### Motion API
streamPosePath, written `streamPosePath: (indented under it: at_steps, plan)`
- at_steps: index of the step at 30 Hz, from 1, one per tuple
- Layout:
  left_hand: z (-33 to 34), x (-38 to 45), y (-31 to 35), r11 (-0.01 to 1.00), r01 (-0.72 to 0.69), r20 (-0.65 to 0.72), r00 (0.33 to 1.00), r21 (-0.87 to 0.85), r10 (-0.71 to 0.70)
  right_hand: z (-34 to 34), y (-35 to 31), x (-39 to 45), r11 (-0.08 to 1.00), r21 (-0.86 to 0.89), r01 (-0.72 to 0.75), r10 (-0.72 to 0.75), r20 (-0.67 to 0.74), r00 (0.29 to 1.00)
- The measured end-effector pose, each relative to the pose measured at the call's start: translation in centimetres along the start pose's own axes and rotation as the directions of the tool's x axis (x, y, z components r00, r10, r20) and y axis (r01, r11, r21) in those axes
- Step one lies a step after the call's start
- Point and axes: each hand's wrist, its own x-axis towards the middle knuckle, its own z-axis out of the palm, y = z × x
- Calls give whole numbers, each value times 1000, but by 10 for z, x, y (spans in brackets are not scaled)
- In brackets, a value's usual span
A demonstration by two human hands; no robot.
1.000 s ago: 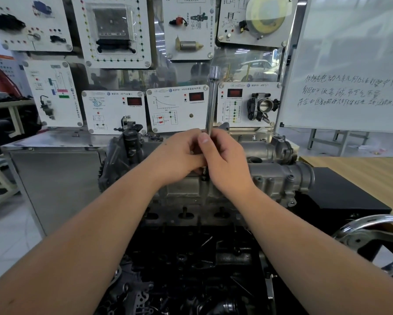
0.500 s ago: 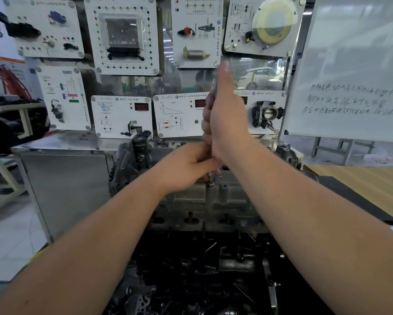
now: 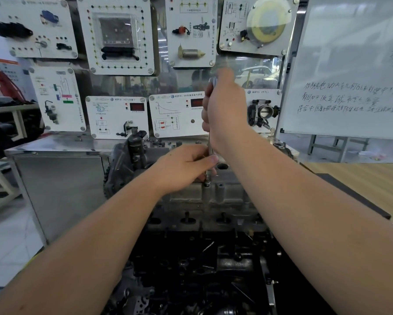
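Observation:
A grey metal engine block (image 3: 213,198) stands in front of me. A long silver socket extension tool (image 3: 211,148) rises upright from a bolt on the engine's top edge. My right hand (image 3: 225,110) grips the tool's upper part, with its top end showing just above my fingers. My left hand (image 3: 186,164) pinches the tool's lower end just above the socket (image 3: 206,184), which sits on the bolt.
Behind the engine is a steel cabinet (image 3: 54,178) and a wall of white training panels (image 3: 118,117) with sensors. A whiteboard (image 3: 350,76) with handwriting stands at right, above a wooden table (image 3: 361,178). Dark engine parts (image 3: 202,269) fill the foreground.
My right hand slid up from the tool's base to its upper part and now holds it there. My left hand stayed low at the socket. The camera view tilted slightly.

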Motion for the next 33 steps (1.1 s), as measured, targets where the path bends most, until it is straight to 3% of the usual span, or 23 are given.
streamPosePath:
  at_steps: [6, 10, 14, 16, 21, 30, 33]
  plan:
    - [2, 1, -5, 998, -29, -18, 999, -59, 28, -10, -1, 6, 996, 21, -86, 76, 288, 955]
    - [5, 1, -2, 1000, -16, -57, 998, -16, 15, -15, 2, 7, 995, 73, -61, 42, 235, 971]
    - [7, 5, -1, 997, 16, -111, 994, 82, -7, -14, 2, 5, 990, 71, 123, -131, 117, 985]
    - [7, 6, -1, 989, 45, -115, 993, 143, -28, -14, 1, 4, 986, 76, 146, -153, 96, 984]
    - [23, 7, -4, 821, 91, -189, 982, 564, 21, -12, -1, 4, 992, 119, 40, -59, 156, 986]
    - [44, 3, -5, 757, 108, -387, 900, 645, 201, -15, 1, 5, 994, 104, 45, -68, 225, 972]
    - [45, 3, -4, 805, 49, -415, 875, 591, 251, -15, 2, 4, 994, 91, 63, -84, 243, 966]
